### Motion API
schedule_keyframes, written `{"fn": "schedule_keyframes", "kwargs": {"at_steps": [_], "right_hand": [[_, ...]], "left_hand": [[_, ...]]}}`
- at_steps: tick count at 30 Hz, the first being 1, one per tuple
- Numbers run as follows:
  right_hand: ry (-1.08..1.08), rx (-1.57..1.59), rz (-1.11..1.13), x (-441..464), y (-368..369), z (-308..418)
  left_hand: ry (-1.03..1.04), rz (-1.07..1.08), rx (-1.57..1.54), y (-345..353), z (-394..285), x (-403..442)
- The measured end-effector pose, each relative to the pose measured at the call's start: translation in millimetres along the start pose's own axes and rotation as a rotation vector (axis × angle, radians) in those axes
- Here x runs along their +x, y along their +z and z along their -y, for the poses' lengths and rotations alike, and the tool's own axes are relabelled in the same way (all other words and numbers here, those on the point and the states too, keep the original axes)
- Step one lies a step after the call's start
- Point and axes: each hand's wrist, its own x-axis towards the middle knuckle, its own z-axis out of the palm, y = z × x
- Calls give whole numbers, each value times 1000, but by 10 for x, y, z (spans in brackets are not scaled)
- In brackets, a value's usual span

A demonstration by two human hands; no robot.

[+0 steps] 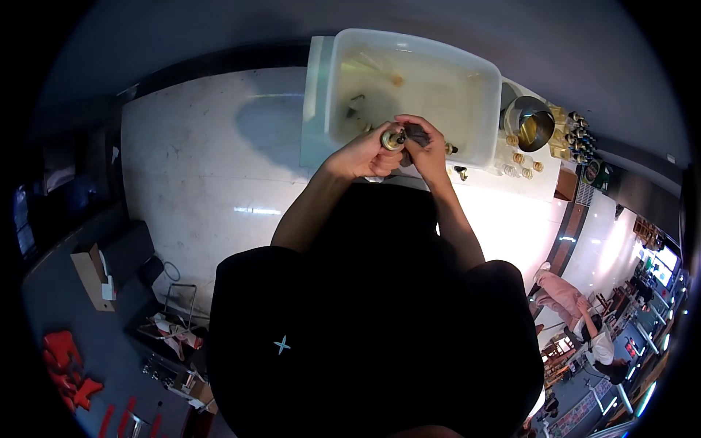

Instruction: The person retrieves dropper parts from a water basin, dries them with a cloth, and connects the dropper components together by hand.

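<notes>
My left hand (363,155) is closed around a small bottle-like item (392,140) with a round gold-coloured rim and a dark centre. Its pale lower end shows beneath my fingers. My right hand (429,150) grips a dark grey cloth (417,134) and brings it against that item's top. Both hands are over the near edge of a white plastic tub (488,109) holding cloudy, yellowish liquid. Inside the tub, a few dark and brownish things are blurred. A small black and gold fitting (461,172) lies just outside the tub, right of my right hand.
Right of the tub is a metal bowl (542,130) with yellowish liquid. Several clear glass pieces with amber rings (527,173) stand near it, and dark-topped bottles (580,139) are behind. A person in pink trousers (562,296) is at the far right; a cardboard box (93,277) is left.
</notes>
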Motion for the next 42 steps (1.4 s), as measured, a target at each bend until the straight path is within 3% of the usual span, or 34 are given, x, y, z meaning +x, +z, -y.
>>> {"fn": "schedule_keyframes", "kwargs": {"at_steps": [5, 9, 14, 20, 23, 29, 30, 33, 40, 42], "right_hand": [[112, 377, -122, -57, -27, 25], [212, 858, -17, -41, -170, -15], [221, 1507, 376, -79, -230, -46], [242, 1634, 479, -97, -197, 42], [205, 1511, 410, -63, -203, 4], [123, 730, 85, -34, -52, 259], [126, 692, 80, -37, -14, 349], [-55, 181, 69, 30, 59, 304], [132, -149, -101, 67, 163, 357], [125, -188, -97, 85, 168, 318]], "left_hand": [[0, -69, -65, 6, -68, -19], [52, -115, -71, -23, -138, -78], [231, -300, 40, 17, -184, -170], [348, -406, 240, 105, -198, -260], [376, -414, 287, 127, -180, -244], [441, -397, 343, 82, -90, -197], [458, -420, 375, 89, -73, -180], [494, -506, 412, 177, -35, -115], [578, -623, 721, 164, 8, -86], [482, -595, 550, 75, 43, -66]]}}
